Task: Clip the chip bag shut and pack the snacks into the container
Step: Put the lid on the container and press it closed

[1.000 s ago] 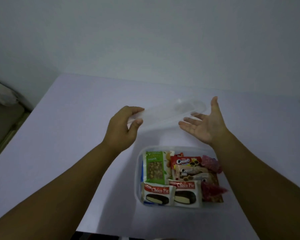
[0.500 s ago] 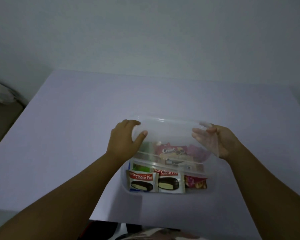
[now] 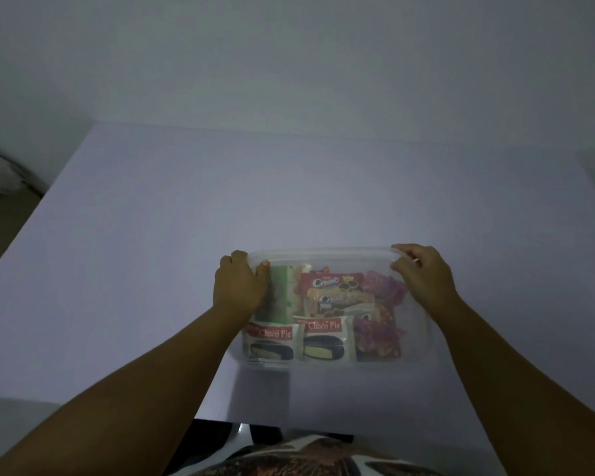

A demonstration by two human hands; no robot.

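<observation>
A clear plastic container [image 3: 423, 341] sits on the pale table [image 3: 152, 252], near the table's near edge and a little right of the middle. Its long axis runs left to right across the view, and its short sides face the two arms. A see-through lid [image 3: 327, 257] lies over it, flat and lined up with the container's long axis, its far edge running straight from one hand to the other.

The left hand [image 3: 239, 286] grips the lid's far left corner: the fingers curl over the rim and the thumb presses on top of the lid. The right hand [image 3: 423, 273] grips the far right corner in the same way, fingers curled down over the rim. Both forearms reach in from the near side, one along each end of the container.

Through the lid the snacks show packed close together. Two white Choco Pie packs [image 3: 325, 340] lie side by side along the near wall, their labels upright and readable from the near side. Behind them lies a red Creamo cookie pack [image 3: 330, 281], also label up, with its long axis left to right. A green pack [image 3: 282, 297] stands at the far left, its long axis running near to far, partly behind the left hand. Red and purple wrappers [image 3: 378, 331] fill the right end. Which of these is the chip bag, and whether it is clipped, cannot be told.

A patterned cloth [image 3: 306, 458] shows at the bottom edge of the view.
</observation>
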